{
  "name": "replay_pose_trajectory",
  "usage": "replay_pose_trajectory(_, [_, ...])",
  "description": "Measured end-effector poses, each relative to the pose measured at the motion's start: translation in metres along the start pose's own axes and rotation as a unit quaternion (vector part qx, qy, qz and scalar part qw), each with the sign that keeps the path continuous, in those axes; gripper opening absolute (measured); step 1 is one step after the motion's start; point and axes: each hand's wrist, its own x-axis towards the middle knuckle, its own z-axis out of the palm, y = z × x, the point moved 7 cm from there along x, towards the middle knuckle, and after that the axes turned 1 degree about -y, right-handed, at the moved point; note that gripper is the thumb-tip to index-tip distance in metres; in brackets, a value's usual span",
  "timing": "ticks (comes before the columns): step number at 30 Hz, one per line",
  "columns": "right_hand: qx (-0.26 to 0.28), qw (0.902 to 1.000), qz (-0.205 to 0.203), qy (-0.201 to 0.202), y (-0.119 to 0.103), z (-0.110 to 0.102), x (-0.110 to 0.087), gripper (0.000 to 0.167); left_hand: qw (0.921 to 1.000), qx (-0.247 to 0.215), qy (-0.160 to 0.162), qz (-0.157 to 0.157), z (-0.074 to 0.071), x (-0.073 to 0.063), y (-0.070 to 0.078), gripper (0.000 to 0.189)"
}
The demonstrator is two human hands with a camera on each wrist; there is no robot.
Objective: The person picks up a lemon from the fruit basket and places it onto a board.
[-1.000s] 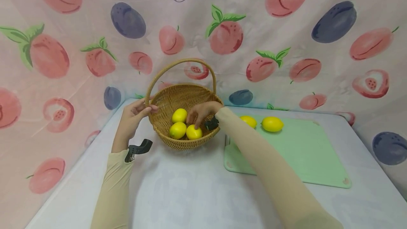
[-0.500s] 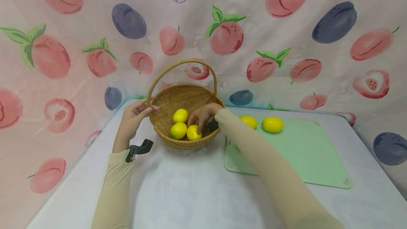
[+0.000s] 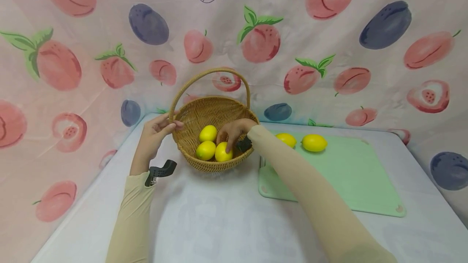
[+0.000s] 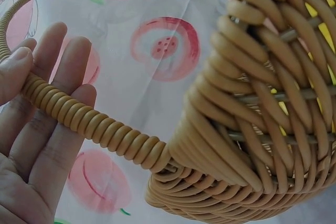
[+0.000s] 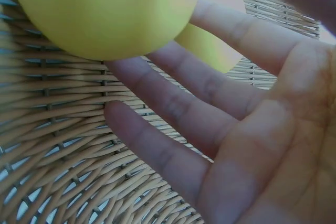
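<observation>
A wicker basket point(image 3: 197, 113) with an arched handle point(image 4: 100, 127) stands on the table, tilted towards me. My left hand point(image 3: 155, 135) holds the foot of the handle at the basket's left side, thumb on one side and fingers on the other. Inside the basket lie three lemons: a back lemon point(image 3: 208, 133), a left lemon point(image 3: 206, 150) and a right lemon point(image 3: 223, 152). My right hand point(image 3: 235, 130) reaches in from the right and grips the right lemon. In the right wrist view its fingertips go under that lemon point(image 5: 105, 14), against the woven wall.
To the right lies a pale green cutting board point(image 3: 351, 173). On its far part are a lemon point(image 3: 314, 143) and another lemon point(image 3: 287, 139) partly hidden by my right sleeve point(image 3: 296, 169). A fruit-print cloth point(image 3: 234, 23) hangs behind the table.
The digit of my right hand that lay on top of the right lemon has slid to its right side. My left hand stays at the handle, and the lemons keep their places.
</observation>
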Motion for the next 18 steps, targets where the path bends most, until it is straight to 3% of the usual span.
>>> replay_pose_trajectory(8, [-0.019,0.9995,-0.006,0.024,-0.0002,-0.0039,0.0000,0.050,1.0000,-0.001,0.002,-0.002,-0.0003,-0.0001,0.0005,0.035])
replay_pose_trajectory(18, [0.029,0.9991,-0.031,-0.001,-0.0031,-0.0011,-0.0003,0.039,1.0000,0.005,-0.001,-0.006,0.0002,0.0002,-0.0004,0.037])
